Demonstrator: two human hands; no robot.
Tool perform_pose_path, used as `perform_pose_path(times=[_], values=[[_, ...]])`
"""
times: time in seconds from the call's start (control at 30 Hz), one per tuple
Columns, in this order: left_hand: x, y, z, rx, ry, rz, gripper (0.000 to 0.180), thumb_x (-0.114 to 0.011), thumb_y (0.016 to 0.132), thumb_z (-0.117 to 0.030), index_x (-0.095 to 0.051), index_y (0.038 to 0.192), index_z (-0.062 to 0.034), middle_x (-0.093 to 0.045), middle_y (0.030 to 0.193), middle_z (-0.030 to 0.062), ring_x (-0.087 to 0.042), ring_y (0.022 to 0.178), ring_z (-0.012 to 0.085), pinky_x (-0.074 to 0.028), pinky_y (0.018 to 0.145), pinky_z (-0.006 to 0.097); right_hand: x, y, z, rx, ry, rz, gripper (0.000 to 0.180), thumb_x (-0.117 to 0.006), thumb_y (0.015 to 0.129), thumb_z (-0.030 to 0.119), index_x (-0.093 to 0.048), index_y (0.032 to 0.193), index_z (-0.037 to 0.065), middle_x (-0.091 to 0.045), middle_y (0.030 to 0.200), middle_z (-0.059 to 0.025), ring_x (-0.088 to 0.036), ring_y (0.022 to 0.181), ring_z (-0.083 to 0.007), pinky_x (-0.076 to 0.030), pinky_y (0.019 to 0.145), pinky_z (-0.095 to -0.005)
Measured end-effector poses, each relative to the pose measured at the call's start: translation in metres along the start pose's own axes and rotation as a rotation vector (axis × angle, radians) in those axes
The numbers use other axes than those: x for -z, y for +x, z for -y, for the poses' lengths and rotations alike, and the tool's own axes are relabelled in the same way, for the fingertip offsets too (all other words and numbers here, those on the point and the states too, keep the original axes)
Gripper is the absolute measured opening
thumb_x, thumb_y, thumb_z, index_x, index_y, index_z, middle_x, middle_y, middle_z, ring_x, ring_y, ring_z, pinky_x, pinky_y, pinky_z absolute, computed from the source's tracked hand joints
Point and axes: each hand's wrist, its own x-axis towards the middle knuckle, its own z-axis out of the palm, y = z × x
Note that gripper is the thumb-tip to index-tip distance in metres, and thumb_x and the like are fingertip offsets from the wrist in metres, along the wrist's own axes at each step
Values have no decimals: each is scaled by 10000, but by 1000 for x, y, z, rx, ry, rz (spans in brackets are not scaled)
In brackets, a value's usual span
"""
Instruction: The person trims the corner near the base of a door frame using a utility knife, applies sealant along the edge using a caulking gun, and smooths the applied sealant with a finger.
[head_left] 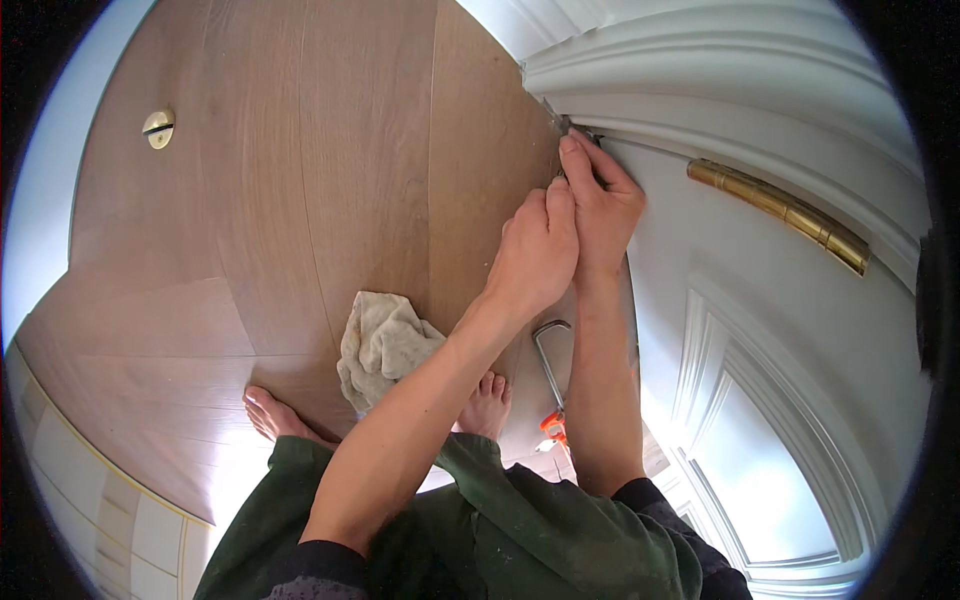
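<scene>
Curling fingers [612, 172] beside white door [665, 240], left hand [537, 248] touches right hand [605, 225]; any clamped item hidden.

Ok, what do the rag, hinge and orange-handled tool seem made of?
Rag: matte cloth, perhaps cotton, by its limp folds. Hinge: polished brass or plating, by its golden shine. Tool: smooth grey metal, likely steel, by its sheen; handle probably plastic, by vivid colour.

Bright light whitens the brown wood-plank floor [340, 190] at lower left and glares on the white panelled door [770, 480] at lower right. The bare left hand [535, 250] and bare right hand [606, 220] look softly lit, fairly sharp. Fisheye distortion bends straight edges; black fills the corners.
</scene>
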Motion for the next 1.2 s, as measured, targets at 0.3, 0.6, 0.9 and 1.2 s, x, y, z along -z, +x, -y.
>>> perform_pose_path(times=[0.3,0.6,0.9,1.2], values=[[-4,-9,9,-18,25,-22,568,-300,1066,-406,-595,1072,79,-654,942,266,-623,921,404,-457,849,444,9,-6,-8,-31,29,30,280,-774,886,181,-762,1077,-24,-667,788,18,-531,707,-46,-447,637,-213],[-6,0,5,-24,-5,-54,552,-306,1064,-393,-598,1054,75,-651,980,295,-625,958,414,-455,872,442,4,-2,-2,-53,34,38,320,-770,891,212,-752,1099,-31,-694,845,-4,-552,735,-54,-469,669,-221],[-5,-9,10,-46,-12,-50,597,-323,1049,-436,-579,1092,102,-625,1079,384,-581,1087,546,-455,941,533,9,-6,-10,-12,-40,56,322,-767,889,219,-754,1094,-29,-700,818,-15,-574,729,-68,-480,679,-229],[69,-17,-27,-57,345,-27,498,-429,1044,-400,-588,1023,72,-655,1010,307,-630,1032,449,-470,881,451,-21,-35,-3,-147,320,18,373,-782,895,227,-696,1124,-56,-678,755,-16,-545,615,-41,-416,522,-217]])
